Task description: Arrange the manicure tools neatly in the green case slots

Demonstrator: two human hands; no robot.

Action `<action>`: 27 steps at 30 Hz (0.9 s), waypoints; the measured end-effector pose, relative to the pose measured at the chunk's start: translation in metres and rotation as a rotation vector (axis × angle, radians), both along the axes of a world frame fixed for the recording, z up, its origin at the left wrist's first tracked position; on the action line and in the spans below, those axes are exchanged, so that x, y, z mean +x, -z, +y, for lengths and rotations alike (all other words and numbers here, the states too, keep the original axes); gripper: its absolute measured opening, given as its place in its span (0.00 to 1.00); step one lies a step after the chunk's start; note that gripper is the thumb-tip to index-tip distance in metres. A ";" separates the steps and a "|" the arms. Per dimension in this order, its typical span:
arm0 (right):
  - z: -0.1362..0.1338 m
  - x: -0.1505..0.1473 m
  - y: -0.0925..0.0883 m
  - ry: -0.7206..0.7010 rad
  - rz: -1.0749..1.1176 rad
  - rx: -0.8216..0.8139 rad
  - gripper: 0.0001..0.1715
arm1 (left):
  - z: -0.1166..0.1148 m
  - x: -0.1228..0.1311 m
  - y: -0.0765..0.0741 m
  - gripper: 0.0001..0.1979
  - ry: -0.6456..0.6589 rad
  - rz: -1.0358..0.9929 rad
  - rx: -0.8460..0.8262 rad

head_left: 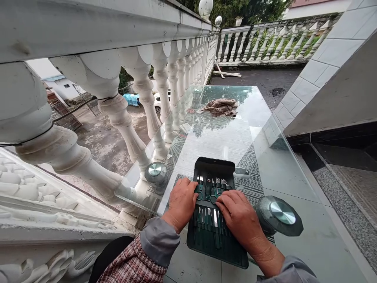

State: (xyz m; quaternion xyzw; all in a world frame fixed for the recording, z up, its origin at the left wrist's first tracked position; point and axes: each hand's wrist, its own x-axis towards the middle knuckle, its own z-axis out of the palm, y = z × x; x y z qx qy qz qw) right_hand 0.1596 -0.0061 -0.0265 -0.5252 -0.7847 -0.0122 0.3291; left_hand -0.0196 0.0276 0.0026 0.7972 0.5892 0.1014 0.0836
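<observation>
- Head view: dark green tool case (216, 220) lies open flat on the glass table (224, 137), near the table's close edge, btwn both hands.
- Case holds rows of small metal tools (210, 186) in elastic loops: scissors and clippers up top, thin picks and files lower down. Exact types too small to tell.
- Left hand (182, 202) rests on the case's left edge, fingers curled loosely, tips touching the upper tool row; can't tell if it grips any one tool.
- Right hand (238, 216) lies across the case's right-middle part, fingers bent in toward the upper row, tips just beside the left hand's; palm down, no tool lifted clear.
- Two round metal-capped table mounts: one left (155, 173), one right (278, 215) just beside the right hand.
- Brown cloth (221, 107) bunched at the table's far end, well apart from the case.
- White balustrade (141, 86) runs along the table's left side.
- Grey sleeves, plaid fabric (132, 265) at the bottom.
</observation>
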 end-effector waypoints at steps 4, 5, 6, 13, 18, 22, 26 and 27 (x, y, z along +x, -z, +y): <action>0.000 0.000 0.001 -0.005 -0.010 -0.005 0.10 | -0.001 0.002 0.001 0.08 0.060 0.087 0.044; 0.000 0.000 0.001 -0.003 -0.011 -0.005 0.11 | -0.002 0.003 0.002 0.09 0.078 0.120 0.058; 0.000 0.000 0.000 -0.001 -0.012 -0.003 0.11 | -0.002 0.003 0.003 0.10 0.095 0.148 0.070; 0.000 0.000 0.000 0.004 -0.009 0.011 0.11 | -0.003 0.004 0.007 0.11 0.141 0.191 0.090; 0.000 0.001 0.002 -0.002 -0.009 -0.012 0.10 | -0.003 0.002 0.002 0.09 0.110 0.147 0.063; 0.000 0.001 0.002 -0.004 -0.007 -0.021 0.10 | -0.003 -0.002 -0.004 0.12 0.055 0.076 0.012; 0.000 0.001 0.001 -0.006 -0.004 -0.020 0.11 | -0.001 -0.003 -0.005 0.09 0.050 0.113 -0.015; 0.000 0.001 0.001 -0.004 -0.005 -0.020 0.11 | -0.001 -0.002 -0.005 0.09 0.060 0.126 -0.014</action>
